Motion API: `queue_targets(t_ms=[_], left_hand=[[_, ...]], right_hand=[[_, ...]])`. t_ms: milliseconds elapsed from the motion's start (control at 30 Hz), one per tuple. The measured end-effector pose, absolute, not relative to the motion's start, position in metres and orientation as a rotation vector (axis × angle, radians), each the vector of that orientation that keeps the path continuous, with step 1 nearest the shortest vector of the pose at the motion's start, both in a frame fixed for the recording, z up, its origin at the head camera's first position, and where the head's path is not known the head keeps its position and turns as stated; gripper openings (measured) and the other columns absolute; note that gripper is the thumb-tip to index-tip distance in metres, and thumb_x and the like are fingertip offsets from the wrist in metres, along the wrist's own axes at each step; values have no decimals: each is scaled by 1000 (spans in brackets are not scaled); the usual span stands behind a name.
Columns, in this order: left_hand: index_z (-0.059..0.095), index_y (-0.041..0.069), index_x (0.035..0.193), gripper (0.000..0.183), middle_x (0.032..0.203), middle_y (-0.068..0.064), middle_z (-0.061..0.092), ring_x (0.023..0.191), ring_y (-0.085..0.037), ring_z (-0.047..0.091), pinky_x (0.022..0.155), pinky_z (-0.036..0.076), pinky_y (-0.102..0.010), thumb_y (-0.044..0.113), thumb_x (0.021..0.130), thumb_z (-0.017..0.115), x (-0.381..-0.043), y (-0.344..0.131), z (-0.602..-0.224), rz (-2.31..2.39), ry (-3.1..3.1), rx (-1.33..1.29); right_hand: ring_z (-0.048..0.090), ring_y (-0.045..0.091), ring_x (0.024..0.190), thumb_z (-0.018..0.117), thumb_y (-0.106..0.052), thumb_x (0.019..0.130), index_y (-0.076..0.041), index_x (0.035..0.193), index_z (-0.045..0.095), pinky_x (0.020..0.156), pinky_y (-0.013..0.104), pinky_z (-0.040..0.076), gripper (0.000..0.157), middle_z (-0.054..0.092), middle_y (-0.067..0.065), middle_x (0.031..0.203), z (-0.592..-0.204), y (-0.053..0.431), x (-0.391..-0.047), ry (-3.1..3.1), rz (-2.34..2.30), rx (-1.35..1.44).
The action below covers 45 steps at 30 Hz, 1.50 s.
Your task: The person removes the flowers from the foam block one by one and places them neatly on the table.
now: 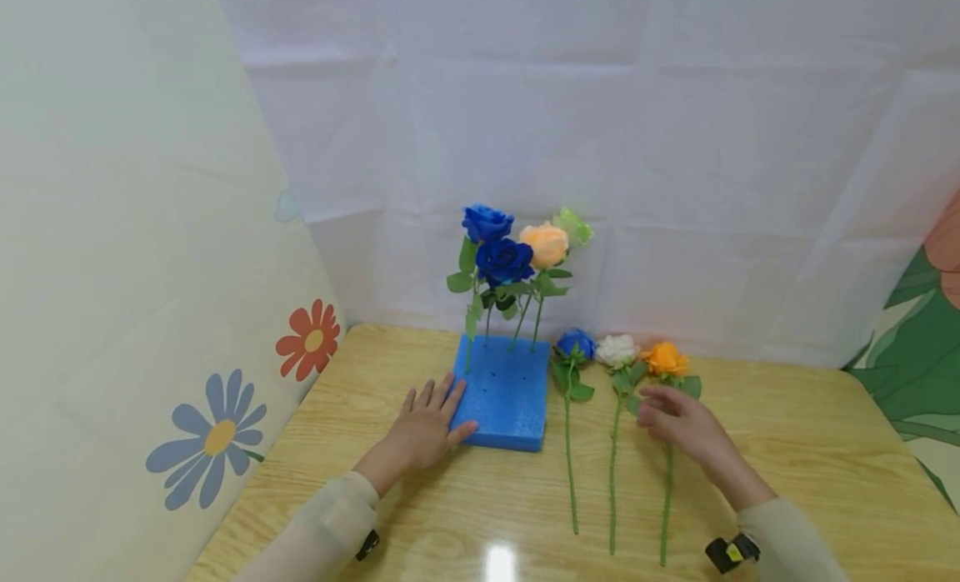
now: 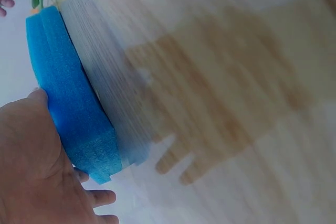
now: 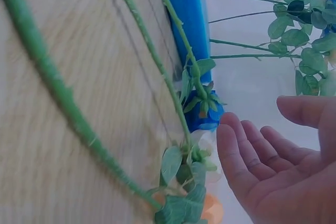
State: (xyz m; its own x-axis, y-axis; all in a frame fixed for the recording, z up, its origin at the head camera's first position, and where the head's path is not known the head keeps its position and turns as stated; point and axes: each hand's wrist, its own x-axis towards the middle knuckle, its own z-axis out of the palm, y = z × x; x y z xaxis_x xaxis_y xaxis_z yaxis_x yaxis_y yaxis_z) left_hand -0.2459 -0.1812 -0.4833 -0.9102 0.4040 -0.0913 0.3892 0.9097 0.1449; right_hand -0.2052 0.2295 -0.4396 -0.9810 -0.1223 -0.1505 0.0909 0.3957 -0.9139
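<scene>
A blue foam block lies on the table, with artificial roses standing in its far part: two blue roses, a peach rose and a light green rose. My left hand rests at the block's left edge, fingers spread, thumb by the near corner. To the right of the block lie a blue rose, a white rose and an orange rose, stems toward me. Over the orange rose's stem hovers my right hand, fingers slightly bent and nothing between them.
The wooden table meets a white cloth backdrop behind the flowers. On the left stands a wall panel printed with flowers; another printed panel borders the right side.
</scene>
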Motion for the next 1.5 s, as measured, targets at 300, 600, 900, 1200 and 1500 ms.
queue_targets(t_ms=[300, 600, 900, 1200, 1500], left_hand=[[17, 11, 163, 81, 170, -15, 8, 151, -48, 17, 119, 15, -67, 64, 104, 32, -246, -182, -483, 178, 2950, 618], [18, 10, 163, 81, 170, -15, 9, 151, -49, 17, 118, 16, -67, 64, 104, 33, -246, -181, -483, 170, 2959, 619], [19, 9, 163, 82, 169, -16, 10, 150, -50, 18, 118, 15, -68, 65, 104, 31, -247, -182, -484, 194, 2965, 628], [20, 8, 162, 84, 169, -18, 11, 150, -51, 18, 118, 14, -69, 66, 103, 29, -245, -182, -483, 224, 2974, 641], [20, 10, 163, 80, 169, -17, 11, 151, -49, 18, 118, 16, -68, 63, 104, 34, -244, -180, -480, 179, 2965, 628]], right_hand=[[64, 35, 115, 62, -25, 103, 3, 149, 43, 96, 45, 55, 57, 54, 25, 137, -433, 215, -218, 2487, -1648, -73], [63, 36, 118, 59, -18, 104, 2, 149, 44, 99, 45, 53, 51, 51, 29, 140, -426, 198, -231, 2416, -1759, -128], [62, 32, 118, 57, -16, 105, 4, 148, 44, 99, 42, 54, 49, 50, 29, 144, -427, 183, -247, 2385, -1827, -152], [57, 39, 125, 58, -20, 105, 1, 150, 43, 104, 48, 49, 52, 48, 27, 145, -425, 168, -258, 2373, -1856, -187], [57, 40, 125, 59, -18, 104, 3, 148, 45, 103, 52, 49, 51, 50, 26, 144, -426, 152, -275, 2361, -1917, -213]])
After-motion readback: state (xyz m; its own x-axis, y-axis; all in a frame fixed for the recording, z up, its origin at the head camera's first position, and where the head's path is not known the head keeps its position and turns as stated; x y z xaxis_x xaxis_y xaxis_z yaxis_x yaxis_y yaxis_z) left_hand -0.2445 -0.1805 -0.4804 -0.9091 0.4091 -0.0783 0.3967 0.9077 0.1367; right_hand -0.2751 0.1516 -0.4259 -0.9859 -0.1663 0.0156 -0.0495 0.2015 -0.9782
